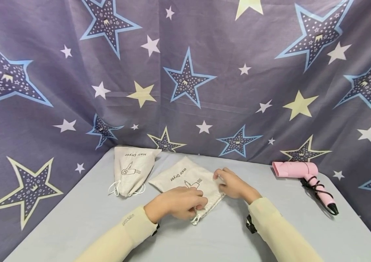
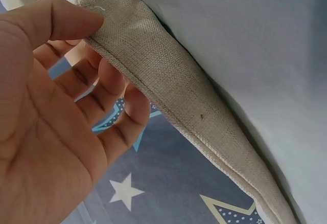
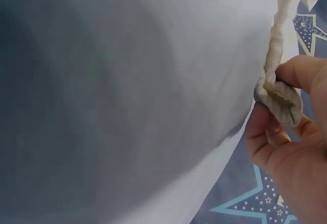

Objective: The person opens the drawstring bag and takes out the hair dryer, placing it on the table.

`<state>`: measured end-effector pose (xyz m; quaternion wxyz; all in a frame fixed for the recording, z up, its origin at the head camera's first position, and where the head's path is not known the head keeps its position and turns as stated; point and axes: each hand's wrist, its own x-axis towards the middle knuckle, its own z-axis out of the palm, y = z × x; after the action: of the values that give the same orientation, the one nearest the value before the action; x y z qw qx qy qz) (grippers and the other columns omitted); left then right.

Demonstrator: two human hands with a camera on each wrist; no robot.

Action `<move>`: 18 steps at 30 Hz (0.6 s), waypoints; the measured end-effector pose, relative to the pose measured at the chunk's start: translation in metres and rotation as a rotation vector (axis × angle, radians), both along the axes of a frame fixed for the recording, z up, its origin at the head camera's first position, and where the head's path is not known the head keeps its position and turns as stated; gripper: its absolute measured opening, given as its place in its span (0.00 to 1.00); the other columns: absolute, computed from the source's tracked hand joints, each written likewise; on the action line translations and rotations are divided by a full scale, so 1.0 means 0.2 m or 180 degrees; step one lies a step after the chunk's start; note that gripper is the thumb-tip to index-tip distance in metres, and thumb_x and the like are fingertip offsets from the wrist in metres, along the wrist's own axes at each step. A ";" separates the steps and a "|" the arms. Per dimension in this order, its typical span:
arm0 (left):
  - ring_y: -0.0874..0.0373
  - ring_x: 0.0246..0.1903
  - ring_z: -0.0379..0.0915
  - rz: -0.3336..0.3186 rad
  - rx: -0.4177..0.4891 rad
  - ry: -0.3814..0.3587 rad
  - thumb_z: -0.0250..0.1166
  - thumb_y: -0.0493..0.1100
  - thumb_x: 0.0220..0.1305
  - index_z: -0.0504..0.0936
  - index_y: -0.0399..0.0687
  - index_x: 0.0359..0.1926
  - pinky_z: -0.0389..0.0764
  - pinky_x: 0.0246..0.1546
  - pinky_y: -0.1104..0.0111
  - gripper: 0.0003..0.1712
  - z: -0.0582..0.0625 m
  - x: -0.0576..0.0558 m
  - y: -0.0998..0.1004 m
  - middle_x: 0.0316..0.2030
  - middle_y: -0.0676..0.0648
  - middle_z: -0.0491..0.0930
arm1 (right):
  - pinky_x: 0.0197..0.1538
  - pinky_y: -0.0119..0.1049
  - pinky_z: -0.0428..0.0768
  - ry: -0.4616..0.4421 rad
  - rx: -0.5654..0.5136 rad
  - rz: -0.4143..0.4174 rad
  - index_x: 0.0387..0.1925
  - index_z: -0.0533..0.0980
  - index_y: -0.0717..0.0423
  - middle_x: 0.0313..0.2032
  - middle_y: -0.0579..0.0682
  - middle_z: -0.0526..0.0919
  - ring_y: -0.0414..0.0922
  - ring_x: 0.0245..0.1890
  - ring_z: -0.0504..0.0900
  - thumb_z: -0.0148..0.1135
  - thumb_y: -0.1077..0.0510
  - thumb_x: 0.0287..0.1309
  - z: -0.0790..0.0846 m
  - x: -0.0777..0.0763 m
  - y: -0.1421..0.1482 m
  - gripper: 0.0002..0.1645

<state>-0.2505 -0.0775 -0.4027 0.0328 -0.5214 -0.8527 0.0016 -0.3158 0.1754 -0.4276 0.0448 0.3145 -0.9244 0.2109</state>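
Note:
A cream cloth drawstring bag printed "Hair Dryer" lies flat and slanted on the table, its gathered mouth towards me. My left hand pinches its near left edge beside the white cord. In the left wrist view the thumb lies on the cloth with the fingers curled along its edge. With thumb and fingers, my right hand grips the right corner of the mouth. The right wrist view shows that bunched corner between them.
A second, filled "Hair Dryer" bag with white cords lies at the back left. At the right lies a pink hair dryer, its black cord wound round the handle. A star-patterned curtain hangs behind the pale table.

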 end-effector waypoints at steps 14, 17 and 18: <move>0.66 0.30 0.64 -0.0067 -0.0080 0.0053 0.67 0.39 0.56 0.71 0.60 0.34 0.67 0.28 0.73 0.13 0.02 -0.04 0.09 0.29 0.60 0.66 | 0.57 0.56 0.77 0.0077 -0.0072 -0.0050 0.46 0.76 0.58 0.43 0.55 0.77 0.54 0.47 0.78 0.63 0.72 0.49 0.01 0.01 0.09 0.21; 0.66 0.31 0.65 -0.0093 -0.0101 0.0064 0.67 0.39 0.56 0.72 0.60 0.34 0.68 0.28 0.74 0.13 0.02 -0.05 0.12 0.30 0.61 0.67 | 0.56 0.57 0.77 0.0162 -0.0109 -0.0064 0.46 0.76 0.58 0.43 0.55 0.78 0.55 0.47 0.79 0.63 0.72 0.48 0.01 0.02 0.14 0.21; 0.66 0.31 0.65 -0.0104 -0.0113 0.0073 0.67 0.39 0.56 0.72 0.60 0.34 0.68 0.29 0.74 0.13 0.02 -0.06 0.13 0.30 0.61 0.67 | 0.56 0.57 0.77 0.0196 -0.0113 -0.0079 0.46 0.77 0.58 0.43 0.55 0.78 0.55 0.46 0.79 0.63 0.72 0.47 0.01 0.02 0.15 0.21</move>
<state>-0.2616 -0.0505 -0.3992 0.0335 -0.5357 -0.8435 0.0222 -0.3121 0.2059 -0.4262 0.0814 0.3085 -0.9226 0.2169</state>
